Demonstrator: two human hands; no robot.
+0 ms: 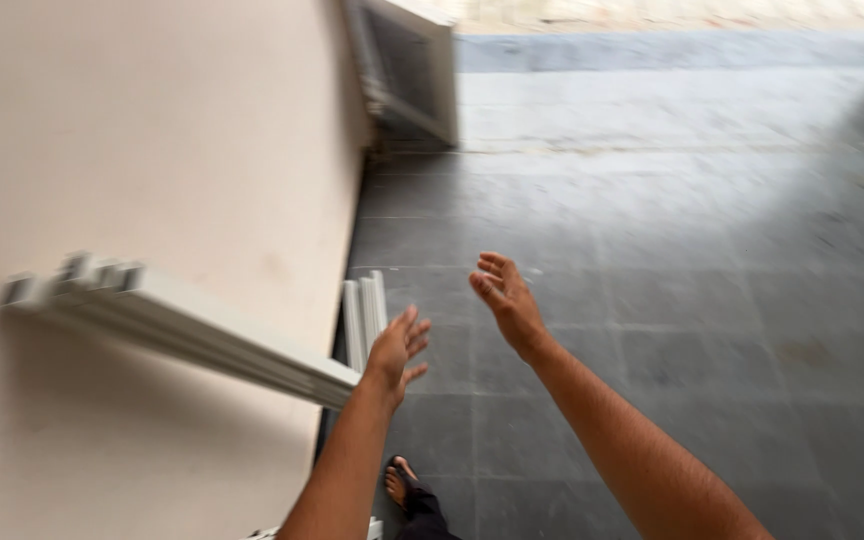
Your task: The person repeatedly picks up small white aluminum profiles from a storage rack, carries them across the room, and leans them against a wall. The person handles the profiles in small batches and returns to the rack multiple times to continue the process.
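White profiles smooth, metal-like; floor tiles dark, matt; wall matt.

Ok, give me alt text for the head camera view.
Two bare hands reach forward, fingers spread, holding nothing: the left hand beside long white profile strips leaning on a cream wall, the right hand over dark floor tiles. Blurred.

This looks like a bare covered area of a building under fit-out or repair, opening onto a sunlit yard, rather than a furnished room. A floor of large dark grey stone tiles runs beside a plain cream plastered wall, and long white channel-shaped profile lengths lean against that wall, with more white lengths standing on the tiles at its foot. Farther along, a white-framed panel is propped against the wall where the dark tiles meet paler, brightly lit paving.
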